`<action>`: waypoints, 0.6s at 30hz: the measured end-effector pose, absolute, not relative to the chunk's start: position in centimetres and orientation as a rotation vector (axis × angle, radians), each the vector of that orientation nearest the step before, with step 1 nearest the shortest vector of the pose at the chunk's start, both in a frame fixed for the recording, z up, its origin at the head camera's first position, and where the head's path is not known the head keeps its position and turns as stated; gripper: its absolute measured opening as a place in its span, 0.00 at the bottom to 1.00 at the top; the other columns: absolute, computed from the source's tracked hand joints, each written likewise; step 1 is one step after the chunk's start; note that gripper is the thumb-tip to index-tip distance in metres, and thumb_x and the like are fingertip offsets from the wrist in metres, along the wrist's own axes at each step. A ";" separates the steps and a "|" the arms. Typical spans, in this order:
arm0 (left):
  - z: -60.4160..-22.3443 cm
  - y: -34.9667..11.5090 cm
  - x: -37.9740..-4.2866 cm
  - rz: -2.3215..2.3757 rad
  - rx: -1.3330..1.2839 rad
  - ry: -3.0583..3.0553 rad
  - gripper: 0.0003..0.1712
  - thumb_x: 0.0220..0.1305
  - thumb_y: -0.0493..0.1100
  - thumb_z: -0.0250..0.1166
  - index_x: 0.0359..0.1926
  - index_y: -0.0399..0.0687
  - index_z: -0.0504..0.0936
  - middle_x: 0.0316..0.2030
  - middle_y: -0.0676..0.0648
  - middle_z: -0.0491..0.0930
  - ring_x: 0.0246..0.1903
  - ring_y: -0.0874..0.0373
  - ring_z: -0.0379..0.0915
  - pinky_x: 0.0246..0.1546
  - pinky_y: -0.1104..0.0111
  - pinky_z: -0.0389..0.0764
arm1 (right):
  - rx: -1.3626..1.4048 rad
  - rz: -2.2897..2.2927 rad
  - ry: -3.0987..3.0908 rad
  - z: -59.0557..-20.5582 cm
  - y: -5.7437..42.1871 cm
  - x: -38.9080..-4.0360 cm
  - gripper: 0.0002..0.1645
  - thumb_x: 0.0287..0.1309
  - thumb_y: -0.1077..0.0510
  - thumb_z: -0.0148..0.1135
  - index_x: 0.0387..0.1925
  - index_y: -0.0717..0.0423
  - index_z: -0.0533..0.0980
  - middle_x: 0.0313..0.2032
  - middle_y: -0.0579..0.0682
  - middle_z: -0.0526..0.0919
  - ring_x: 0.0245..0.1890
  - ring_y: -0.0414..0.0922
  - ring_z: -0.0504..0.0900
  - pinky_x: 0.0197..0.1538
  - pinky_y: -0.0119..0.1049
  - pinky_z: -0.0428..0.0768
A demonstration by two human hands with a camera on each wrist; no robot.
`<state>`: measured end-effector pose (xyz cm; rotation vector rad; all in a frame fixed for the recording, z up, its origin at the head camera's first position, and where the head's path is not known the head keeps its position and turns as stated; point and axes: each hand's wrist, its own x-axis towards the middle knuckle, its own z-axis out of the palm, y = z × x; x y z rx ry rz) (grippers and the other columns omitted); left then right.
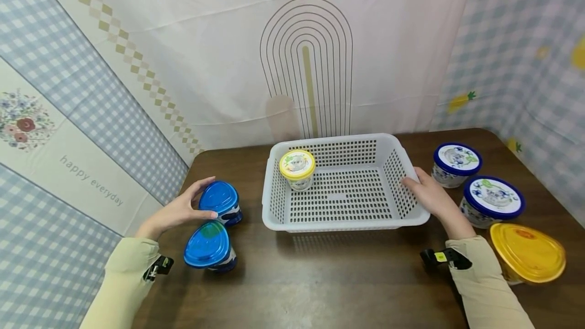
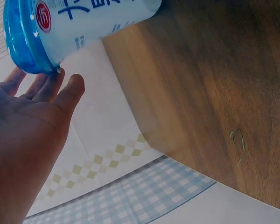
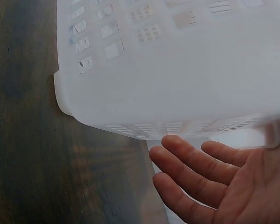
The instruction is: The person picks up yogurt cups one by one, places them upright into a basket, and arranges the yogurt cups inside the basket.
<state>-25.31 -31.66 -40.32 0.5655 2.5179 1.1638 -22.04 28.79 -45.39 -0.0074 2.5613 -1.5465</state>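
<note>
My left hand spans the blue lid of the farther blue-lidded tub, thumb at its near side and fingers round its far side. In the left wrist view the fingertips meet the lid's edge on this white tub with blue lettering. A second blue-lidded tub stands just in front. My right hand holds the right end of a white perforated basket, thumb over the rim. In the right wrist view its other fingers lie along the outside. A yellow-lidded tub stands in the basket's left part.
Right of the basket stand two tubs with dark-blue-rimmed lids, the farther one and a nearer one. A larger yellow-lidded tub is beside the right forearm. Cloth-covered walls border the brown table.
</note>
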 end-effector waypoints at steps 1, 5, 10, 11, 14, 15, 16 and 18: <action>-40.3 -31.6 -25.3 1.145 0.554 2.531 0.55 0.62 0.47 0.73 0.79 0.50 0.47 0.75 0.33 0.47 0.72 0.28 0.46 0.66 0.35 0.57 | -0.007 -1.544 2.563 -45.4 28.8 -22.0 0.40 0.79 0.47 0.38 0.76 0.69 0.41 0.59 0.79 0.69 0.45 0.63 0.85 0.34 0.51 0.86; -40.4 -31.5 -25.1 1.050 0.532 2.604 0.57 0.60 0.50 0.74 0.79 0.53 0.47 0.73 0.32 0.49 0.69 0.28 0.51 0.62 0.33 0.61 | -0.007 -1.530 2.575 -45.3 28.7 -22.0 0.40 0.79 0.47 0.39 0.76 0.69 0.42 0.59 0.79 0.69 0.45 0.63 0.85 0.35 0.51 0.86; -40.6 -31.3 -25.1 1.017 0.540 2.651 0.57 0.59 0.50 0.75 0.79 0.52 0.48 0.73 0.31 0.50 0.68 0.27 0.51 0.62 0.32 0.61 | -0.018 -1.526 2.578 -45.2 28.7 -22.0 0.40 0.79 0.46 0.39 0.75 0.69 0.42 0.59 0.79 0.69 0.44 0.63 0.85 0.35 0.51 0.86; -40.7 -31.3 -25.1 1.013 0.540 2.658 0.57 0.59 0.50 0.75 0.79 0.51 0.48 0.73 0.31 0.50 0.69 0.27 0.51 0.62 0.32 0.61 | -0.018 -1.525 2.577 -45.2 28.7 -22.0 0.40 0.79 0.46 0.39 0.75 0.69 0.42 0.59 0.79 0.69 0.44 0.62 0.85 0.35 0.51 0.86; -40.9 -31.2 -25.4 0.995 0.537 2.679 0.58 0.58 0.51 0.75 0.79 0.50 0.48 0.73 0.32 0.50 0.69 0.28 0.51 0.62 0.32 0.61 | -0.020 -1.522 2.574 -45.1 28.7 -21.9 0.41 0.79 0.46 0.38 0.75 0.70 0.42 0.59 0.79 0.69 0.44 0.62 0.85 0.35 0.51 0.86; -40.9 -31.2 -25.4 0.990 0.536 2.685 0.58 0.58 0.51 0.75 0.79 0.49 0.48 0.73 0.32 0.50 0.69 0.28 0.52 0.62 0.32 0.61 | -0.019 -1.523 2.572 -45.1 28.7 -21.9 0.41 0.79 0.46 0.38 0.75 0.70 0.42 0.59 0.79 0.70 0.44 0.62 0.85 0.35 0.51 0.86; -41.0 -31.2 -25.4 0.984 0.539 2.689 0.59 0.58 0.52 0.75 0.79 0.48 0.48 0.73 0.32 0.51 0.69 0.28 0.52 0.62 0.32 0.61 | -0.018 -1.525 2.571 -45.1 28.7 -21.9 0.40 0.79 0.46 0.38 0.75 0.70 0.42 0.58 0.79 0.70 0.44 0.62 0.85 0.35 0.51 0.86; -41.0 -31.3 -25.5 0.986 0.528 2.690 0.59 0.57 0.52 0.76 0.79 0.49 0.47 0.73 0.31 0.51 0.69 0.28 0.52 0.62 0.32 0.61 | -0.018 -1.530 2.568 -45.1 28.7 -21.9 0.40 0.79 0.46 0.38 0.75 0.70 0.42 0.58 0.79 0.70 0.44 0.61 0.86 0.35 0.51 0.86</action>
